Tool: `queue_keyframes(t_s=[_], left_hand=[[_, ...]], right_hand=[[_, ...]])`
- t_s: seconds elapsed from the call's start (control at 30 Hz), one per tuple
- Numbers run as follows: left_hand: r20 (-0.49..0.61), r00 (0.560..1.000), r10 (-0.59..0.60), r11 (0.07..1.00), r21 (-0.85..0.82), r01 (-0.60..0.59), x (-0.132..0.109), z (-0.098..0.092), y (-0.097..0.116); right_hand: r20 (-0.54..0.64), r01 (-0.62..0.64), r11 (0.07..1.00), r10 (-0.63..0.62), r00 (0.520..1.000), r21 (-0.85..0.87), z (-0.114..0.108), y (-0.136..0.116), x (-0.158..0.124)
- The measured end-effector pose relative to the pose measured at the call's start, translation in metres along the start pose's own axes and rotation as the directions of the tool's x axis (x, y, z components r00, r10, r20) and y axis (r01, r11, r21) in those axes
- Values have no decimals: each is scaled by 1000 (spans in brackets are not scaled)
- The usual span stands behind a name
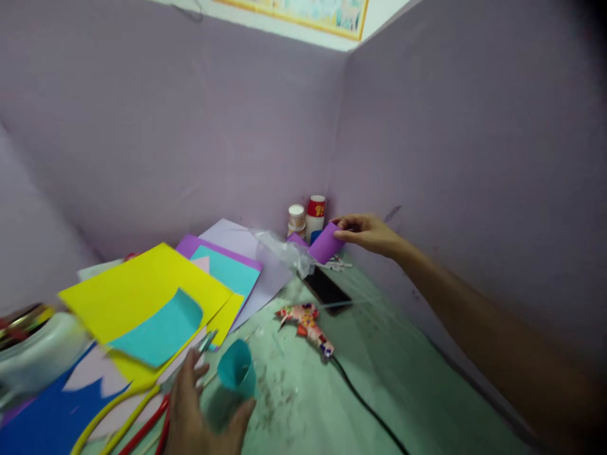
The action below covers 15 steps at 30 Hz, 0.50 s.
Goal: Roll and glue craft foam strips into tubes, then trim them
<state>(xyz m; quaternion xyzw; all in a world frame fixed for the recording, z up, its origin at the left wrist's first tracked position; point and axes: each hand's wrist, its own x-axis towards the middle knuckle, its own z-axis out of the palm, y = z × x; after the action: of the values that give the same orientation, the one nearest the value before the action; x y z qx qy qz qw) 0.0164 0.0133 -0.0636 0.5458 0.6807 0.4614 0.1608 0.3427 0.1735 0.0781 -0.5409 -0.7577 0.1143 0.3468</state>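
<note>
My right hand [367, 232] reaches to the far corner and pinches a purple paper roll [325, 243] by its upper end. My left hand [202, 411] is low at the front, fingers curled round a teal paper cone [236, 368], thumb on its right side. Scissors [207, 342] with yellow and red handles lie just left of that hand. A patterned glue gun [306, 323] lies between the two hands, its black cord [365, 404] running toward me.
Sheets of yellow [142, 287], teal, purple, white and blue paper [42, 420] are spread at left. Glue bottles [308, 218] stand in the corner beside crumpled clear plastic [284, 251]. A black phone [327, 289] lies flat. Lilac walls enclose the green table [403, 373].
</note>
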Motion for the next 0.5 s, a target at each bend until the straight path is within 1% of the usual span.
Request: queue_keyframes(t_s=[0.07, 0.1, 0.13, 0.17, 0.2, 0.23, 0.3, 0.37, 0.43, 0.5], left_hand=[[2, 1000, 6, 1000, 1, -6, 2, -14, 14], [56, 998, 1, 1000, -3, 0, 3, -19, 19], [135, 989, -66, 998, 22, 64, 5, -22, 22], [198, 973, -123, 992, 18, 122, 6, -23, 24], [268, 953, -142, 989, -7, 149, 7, -22, 24], [318, 938, -136, 987, -36, 155, 8, -21, 23], [373, 924, -84, 988, -89, 125, 7, -17, 20], [389, 920, -37, 991, -106, 85, 6, -12, 19], [407, 913, -3, 991, -118, 56, 5, -9, 19], [419, 908, 30, 991, -129, 27, 5, -5, 19]], right_hand=[[37, 0, 990, -5, 999, 141, 15, -28, -44], [51, -5, 963, -9, 999, 271, 25, -43, -65], [97, -4, 943, -30, 995, 331, 36, -57, -85], [123, 27, 936, -75, 990, 351, 48, -69, -101], [135, 77, 933, -132, 982, 352, 61, -80, -114], [139, 114, 934, -169, 976, 339, 74, -89, -123], [144, 161, 937, -214, 966, 309, 98, -98, -132], [157, 173, 934, -230, 960, 312, 119, -99, -131], [142, 158, 933, -213, 967, 324, 135, -95, -130], [100, 105, 925, -152, 983, 365, 149, -89, -131]])
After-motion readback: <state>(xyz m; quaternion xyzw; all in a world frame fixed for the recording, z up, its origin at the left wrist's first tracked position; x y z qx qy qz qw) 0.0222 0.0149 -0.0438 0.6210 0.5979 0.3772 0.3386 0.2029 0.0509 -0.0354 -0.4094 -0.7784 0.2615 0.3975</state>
